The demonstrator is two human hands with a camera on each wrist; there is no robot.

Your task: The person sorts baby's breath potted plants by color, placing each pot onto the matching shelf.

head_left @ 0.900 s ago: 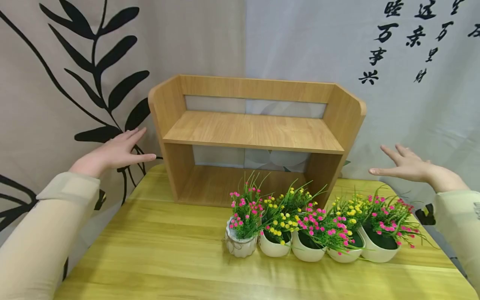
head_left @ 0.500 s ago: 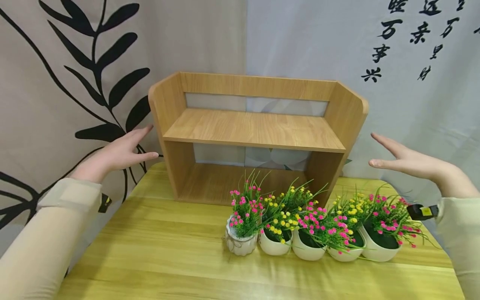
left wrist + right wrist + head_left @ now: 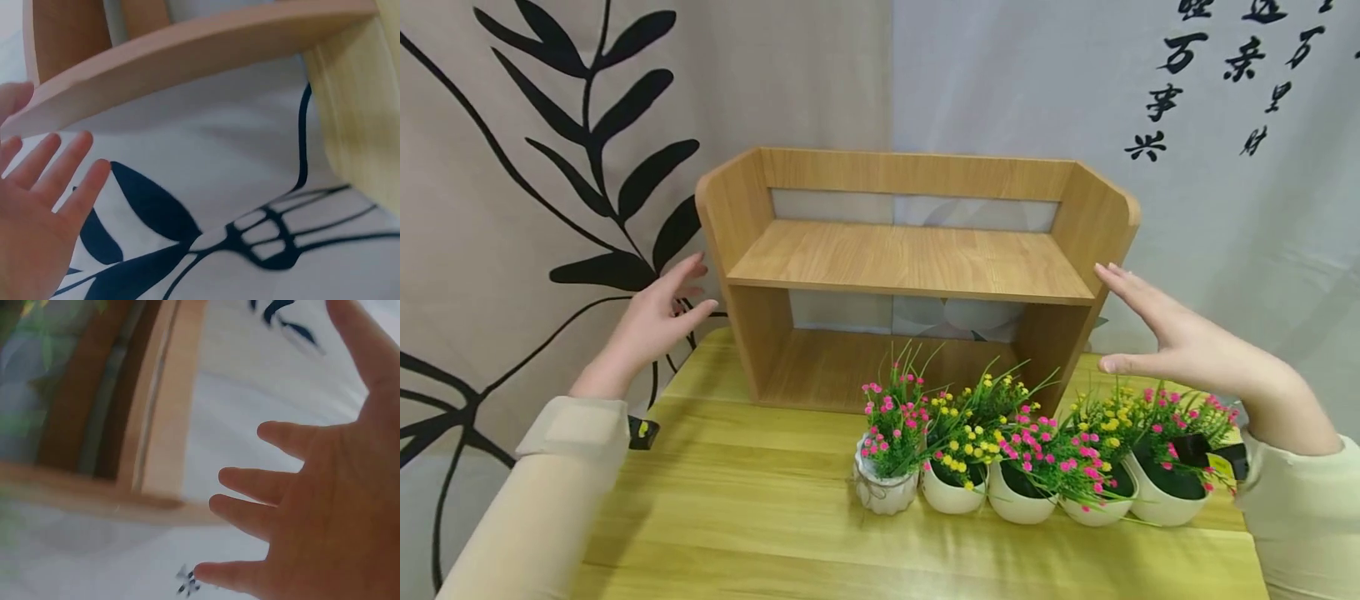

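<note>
Tan wooden shelf [image 3: 910, 260], two-tiered (upper front corners rounded).

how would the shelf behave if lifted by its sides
The shelf would probably stay stiff, given its boxy, wood-look build. It seems unlikely to tip sideways, being wider than tall. Its smooth side panels might feel slightly slippery.

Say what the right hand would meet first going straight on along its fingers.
The right hand would probably meet the shelf's right side panel first, though depth is unclear in the head view.
</note>
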